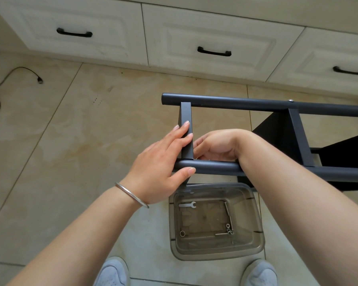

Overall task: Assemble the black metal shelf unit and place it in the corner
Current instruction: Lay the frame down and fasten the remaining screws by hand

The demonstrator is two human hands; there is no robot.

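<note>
Ahead of you runs a row of cream drawers [211, 38], each with a black handle [214, 51], above a beige tiled floor [103, 104]. At far left on the floor a black cable [0, 87] loops, its plug end lying free on the tile. Just in front of your grey shoes [114, 273] stands a clear plastic tub [254, 247]; on its bottom lie a small flat wrench [187, 204], long bolts [228, 215] and a few nuts [228, 229]. You wear a silver bangle [130, 195] on the wrist.
</note>
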